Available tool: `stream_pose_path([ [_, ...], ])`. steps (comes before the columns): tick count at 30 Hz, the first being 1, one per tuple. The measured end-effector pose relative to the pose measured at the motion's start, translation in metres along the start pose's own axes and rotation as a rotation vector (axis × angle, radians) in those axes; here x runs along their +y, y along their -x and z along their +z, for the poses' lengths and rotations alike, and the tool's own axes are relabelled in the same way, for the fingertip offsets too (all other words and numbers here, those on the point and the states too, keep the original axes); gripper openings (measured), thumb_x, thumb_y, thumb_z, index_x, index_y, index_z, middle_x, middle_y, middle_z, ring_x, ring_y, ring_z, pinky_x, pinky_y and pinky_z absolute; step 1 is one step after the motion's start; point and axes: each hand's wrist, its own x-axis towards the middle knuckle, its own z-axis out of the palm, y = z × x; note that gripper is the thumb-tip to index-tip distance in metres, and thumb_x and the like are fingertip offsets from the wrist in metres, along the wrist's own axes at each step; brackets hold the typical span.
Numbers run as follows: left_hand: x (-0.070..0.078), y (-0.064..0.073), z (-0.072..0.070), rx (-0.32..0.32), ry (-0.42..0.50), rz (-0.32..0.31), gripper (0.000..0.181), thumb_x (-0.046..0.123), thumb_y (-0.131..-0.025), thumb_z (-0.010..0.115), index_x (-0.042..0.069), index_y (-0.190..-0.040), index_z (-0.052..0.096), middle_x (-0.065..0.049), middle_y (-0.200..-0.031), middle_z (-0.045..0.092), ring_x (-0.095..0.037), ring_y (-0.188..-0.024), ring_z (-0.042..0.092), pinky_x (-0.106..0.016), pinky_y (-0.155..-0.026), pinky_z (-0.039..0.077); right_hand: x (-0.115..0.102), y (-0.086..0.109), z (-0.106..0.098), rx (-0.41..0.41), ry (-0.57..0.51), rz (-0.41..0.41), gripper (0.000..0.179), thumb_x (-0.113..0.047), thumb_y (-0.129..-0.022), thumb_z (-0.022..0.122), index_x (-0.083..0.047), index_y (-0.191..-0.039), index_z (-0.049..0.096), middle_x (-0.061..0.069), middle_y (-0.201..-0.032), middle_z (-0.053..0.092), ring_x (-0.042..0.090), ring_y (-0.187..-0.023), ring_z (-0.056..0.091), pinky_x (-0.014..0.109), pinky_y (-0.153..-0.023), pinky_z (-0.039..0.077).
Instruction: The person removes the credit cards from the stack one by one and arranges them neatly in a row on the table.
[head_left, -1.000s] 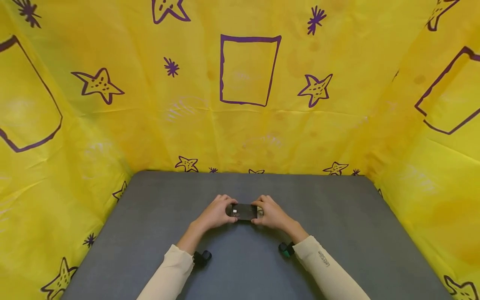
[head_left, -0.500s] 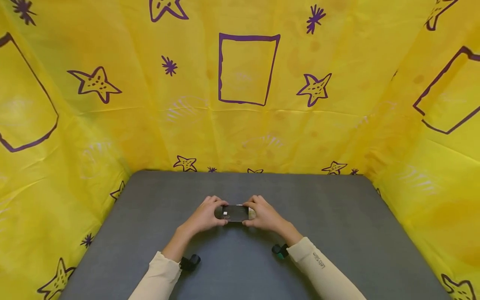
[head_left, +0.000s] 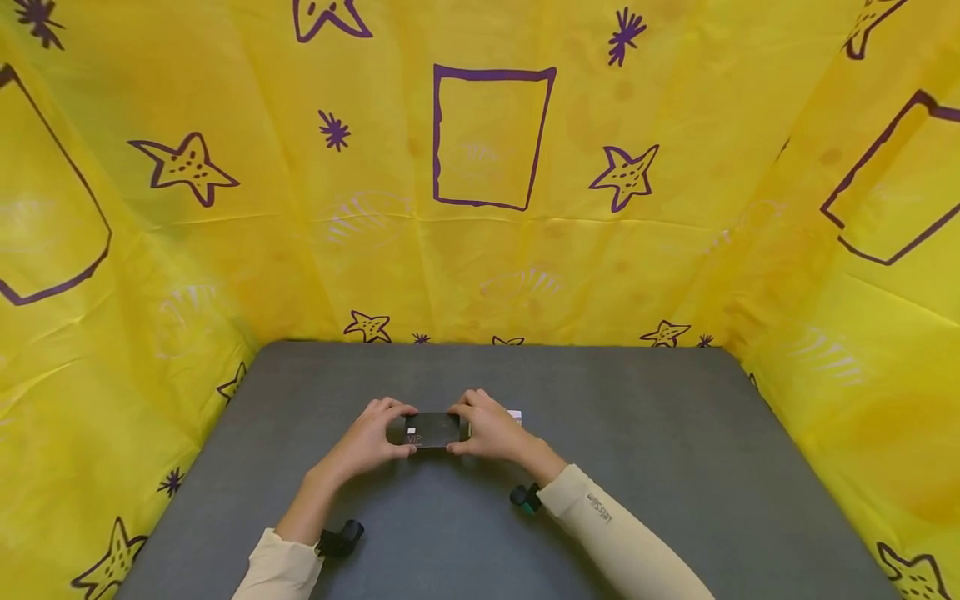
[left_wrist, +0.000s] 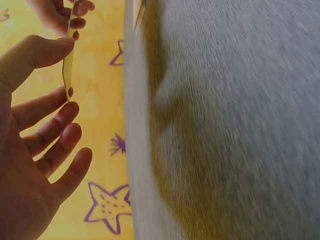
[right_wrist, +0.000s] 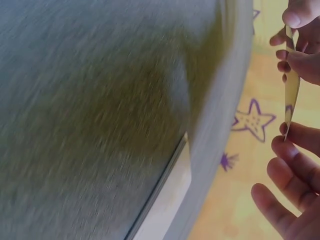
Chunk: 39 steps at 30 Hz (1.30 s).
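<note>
A thin black card [head_left: 435, 433] marked "VIP", with a small pale square on it, is held up between my two hands in the head view. My left hand [head_left: 363, 442] pinches its left end between thumb and fingertips. The right end is pinched the same way by my right hand [head_left: 491, 432]. Seen edge-on in the right wrist view, the card [right_wrist: 291, 95] is slightly bowed and reflective underneath, above the tabletop. Behind my right hand, a small pale flat item [head_left: 516, 416] lies on the table, mostly hidden; its white face [right_wrist: 167, 200] and dark edge show in the right wrist view.
The grey table [head_left: 600, 467] has rounded far corners. A yellow cloth [head_left: 487, 275] with purple starfish and frame drawings stands around its back and sides. Black wrist-worn devices, such as the left camera [head_left: 341, 538], sit at both wrists.
Both hands have moved left together with the card between them. The pale flat item on the table now shows to the right of my right hand.
</note>
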Motion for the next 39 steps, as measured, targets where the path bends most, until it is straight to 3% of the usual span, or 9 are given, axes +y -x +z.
stream_pose_path([
  [16,-0.034,0.030,-0.020,0.001,-0.020,-0.022,0.050,0.020,-0.073,0.083,0.010,-0.118,0.066,-0.006,-0.114,0.060,-0.031,-0.111,0.050,-0.052,-0.090,0.043,-0.033,-0.026,0.028,-0.020,0.123,-0.039,0.056,-0.046,-0.077,0.079,-0.012,-0.120,0.068,-0.002,-0.104,0.058,0.011,-0.092,0.050,0.021,-0.076,0.042],
  [23,-0.042,0.042,-0.032,-0.021,-0.013,-0.031,0.049,0.015,-0.073,0.082,0.009,-0.118,0.065,-0.007,-0.116,0.059,-0.030,-0.109,0.048,-0.050,-0.089,0.043,-0.049,-0.035,0.037,-0.025,0.125,-0.044,0.055,-0.047,-0.077,0.078,-0.013,-0.119,0.069,-0.004,-0.102,0.058,0.009,-0.090,0.049,0.019,-0.074,0.041],
  [29,-0.050,0.049,-0.040,-0.004,-0.021,-0.035,0.050,0.012,-0.071,0.083,0.008,-0.116,0.065,-0.008,-0.114,0.061,-0.031,-0.107,0.050,-0.051,-0.088,0.044,-0.062,-0.043,0.043,0.011,0.168,-0.075,0.053,-0.049,-0.077,0.077,-0.015,-0.117,0.070,-0.005,-0.100,0.057,0.008,-0.088,0.049,0.018,-0.073,0.040],
  [39,-0.063,0.063,-0.050,-0.003,-0.023,-0.053,0.050,0.012,-0.068,0.085,0.008,-0.114,0.066,-0.009,-0.114,0.062,-0.031,-0.105,0.053,-0.048,-0.086,0.045,-0.081,-0.052,0.058,0.009,0.176,-0.058,0.052,-0.051,-0.077,0.077,-0.017,-0.116,0.070,-0.006,-0.099,0.057,0.008,-0.087,0.048,0.017,-0.071,0.038],
])
